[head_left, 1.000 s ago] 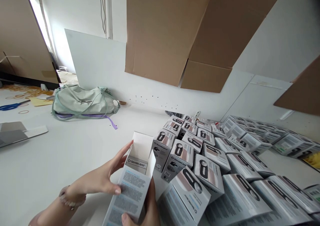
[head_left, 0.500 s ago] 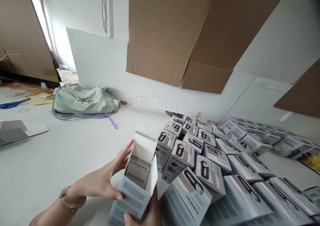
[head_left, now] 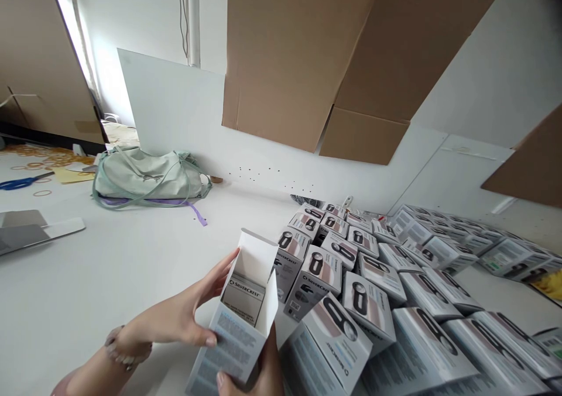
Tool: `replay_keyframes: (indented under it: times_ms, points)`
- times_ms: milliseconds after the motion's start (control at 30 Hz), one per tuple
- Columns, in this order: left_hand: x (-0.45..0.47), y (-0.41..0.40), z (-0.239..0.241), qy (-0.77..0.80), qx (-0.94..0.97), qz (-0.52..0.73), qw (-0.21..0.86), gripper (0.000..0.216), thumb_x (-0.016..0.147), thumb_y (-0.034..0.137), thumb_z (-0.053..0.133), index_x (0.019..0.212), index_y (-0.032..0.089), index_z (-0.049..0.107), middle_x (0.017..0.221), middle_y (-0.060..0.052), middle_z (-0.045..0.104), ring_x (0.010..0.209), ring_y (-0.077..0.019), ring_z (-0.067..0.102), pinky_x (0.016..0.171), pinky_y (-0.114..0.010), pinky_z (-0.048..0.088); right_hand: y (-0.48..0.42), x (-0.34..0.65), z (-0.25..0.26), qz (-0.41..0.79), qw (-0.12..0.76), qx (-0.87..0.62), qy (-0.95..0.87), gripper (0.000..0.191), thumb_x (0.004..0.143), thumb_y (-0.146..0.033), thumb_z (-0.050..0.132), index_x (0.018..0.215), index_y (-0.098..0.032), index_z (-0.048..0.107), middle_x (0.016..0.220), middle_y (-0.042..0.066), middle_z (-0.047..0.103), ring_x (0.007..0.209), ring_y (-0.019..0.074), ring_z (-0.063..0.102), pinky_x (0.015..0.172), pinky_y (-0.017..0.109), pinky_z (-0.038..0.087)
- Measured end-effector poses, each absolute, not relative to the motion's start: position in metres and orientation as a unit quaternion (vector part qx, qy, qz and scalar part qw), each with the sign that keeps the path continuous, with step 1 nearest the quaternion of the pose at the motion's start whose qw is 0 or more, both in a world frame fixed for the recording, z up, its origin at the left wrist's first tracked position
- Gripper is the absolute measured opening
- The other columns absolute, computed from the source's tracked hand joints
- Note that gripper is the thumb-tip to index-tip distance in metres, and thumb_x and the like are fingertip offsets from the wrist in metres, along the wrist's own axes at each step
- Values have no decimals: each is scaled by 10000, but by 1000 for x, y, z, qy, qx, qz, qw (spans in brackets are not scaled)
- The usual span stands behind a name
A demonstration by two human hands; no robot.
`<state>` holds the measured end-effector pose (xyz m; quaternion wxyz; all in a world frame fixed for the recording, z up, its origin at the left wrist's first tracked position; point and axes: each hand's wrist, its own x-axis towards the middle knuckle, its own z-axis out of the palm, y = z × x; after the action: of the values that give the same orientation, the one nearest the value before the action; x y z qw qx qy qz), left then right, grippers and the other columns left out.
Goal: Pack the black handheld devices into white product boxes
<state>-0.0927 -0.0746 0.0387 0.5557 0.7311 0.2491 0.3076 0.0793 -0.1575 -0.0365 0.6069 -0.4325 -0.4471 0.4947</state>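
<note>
Well | left hand [head_left: 193,320], right hand [head_left: 268,368] grip open SilverCrest box [head_left: 237,340] | stacked boxes [head_left: 367,299] just beside right edge (white table [head_left: 96,279] open leftward)

Right hand [head_left: 270,364] largely hidden behind the white carton [head_left: 235,340] and cut off by the bottom edge. Carton's printed back panel too small to read. SilverCrest insert [head_left: 243,298] inside: lower part hidden by the carton's front wall, small print illegible. Stacked product boxes [head_left: 369,308] cut off along the bottom edge, lower right. Dark object [head_left: 305,200] behind the stack, upper centre, mostly hidden; kind cannot be told. Yellow item [head_left: 548,285] cut off by the right edge.
</note>
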Motion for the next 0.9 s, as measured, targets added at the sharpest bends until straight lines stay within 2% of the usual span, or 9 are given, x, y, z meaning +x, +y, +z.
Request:
replay_keyframes:
  times_ms: [100,200,600,900]
  points:
    - [-91,-74,41,262,729,298,558,1098,710,638,734,1539,426,47,1658,73,-46,1505,-355,-40,1227,-490,84,-159,79,-39,513,614,-421,-427,980,510,-93,648,1435,-223,354,1269,107,654,1136,307,647,944,399,554]
    - [-89,-74,44,267,727,289,563,1048,729,677,688,1537,434,67,1657,85,-40,1505,-356,-28,1223,-485,111,-159,80,-43,529,623,-401,-413,957,533,-119,656,1428,-205,329,1258,127,660,1126,303,651,895,390,572]
    - [-83,-75,49,275,718,291,569,1091,717,705,675,1553,372,58,1663,39,-5,1505,-347,46,1220,-462,144,-156,84,-43,539,626,-363,-431,882,557,-168,661,1383,-205,354,1230,128,678,1113,308,656,890,400,565]
    - [-82,-76,49,277,717,295,568,1119,713,717,667,1560,336,43,1664,-15,17,1500,-371,41,1215,-506,128,-158,83,-41,547,626,-370,-414,899,558,-156,662,1395,-182,337,1246,139,674,1135,296,650,899,374,565]
